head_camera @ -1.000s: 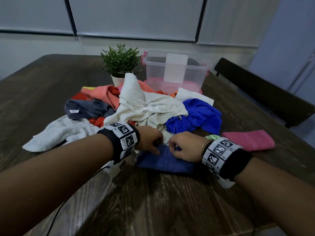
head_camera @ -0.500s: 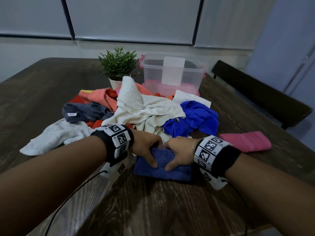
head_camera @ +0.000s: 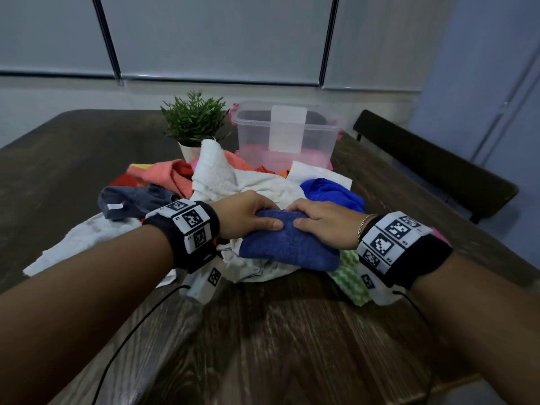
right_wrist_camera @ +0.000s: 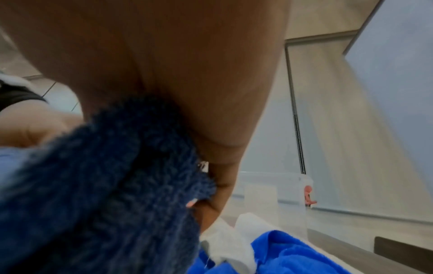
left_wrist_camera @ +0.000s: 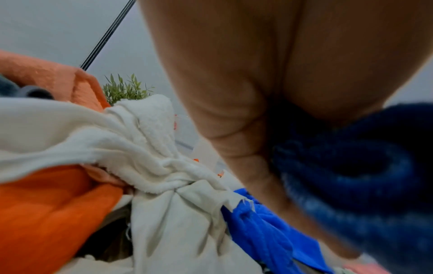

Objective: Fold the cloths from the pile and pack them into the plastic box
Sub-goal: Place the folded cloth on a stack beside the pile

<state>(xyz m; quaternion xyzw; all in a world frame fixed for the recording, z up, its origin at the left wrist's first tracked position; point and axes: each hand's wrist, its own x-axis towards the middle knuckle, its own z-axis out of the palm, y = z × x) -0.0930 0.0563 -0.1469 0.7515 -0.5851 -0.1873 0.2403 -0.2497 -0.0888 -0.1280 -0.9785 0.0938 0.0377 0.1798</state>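
Observation:
A folded dark blue cloth [head_camera: 289,244] is lifted off the table in front of the pile. My left hand [head_camera: 248,213] grips its left end, thumb on top and fingers underneath. My right hand [head_camera: 324,219] grips its right end the same way. The wrist views show the dark blue cloth [left_wrist_camera: 365,185] [right_wrist_camera: 98,185] bunched against each palm. The pile holds a white cloth [head_camera: 233,179], a bright blue cloth [head_camera: 330,191], a coral cloth [head_camera: 166,173] and a grey cloth [head_camera: 131,200]. The clear plastic box [head_camera: 287,135] stands behind the pile with pink cloth inside.
A potted plant [head_camera: 194,124] stands left of the box. A green checked cloth [head_camera: 347,273] lies under my right wrist, with a pink cloth mostly hidden behind that wrist. A dark chair [head_camera: 432,168] sits at the table's right edge. Bare wooden table [head_camera: 277,346] lies nearest me.
Both hands closed round the folded dark blue cloth, lifted it off the table and carried it forward over the pile's front edge.

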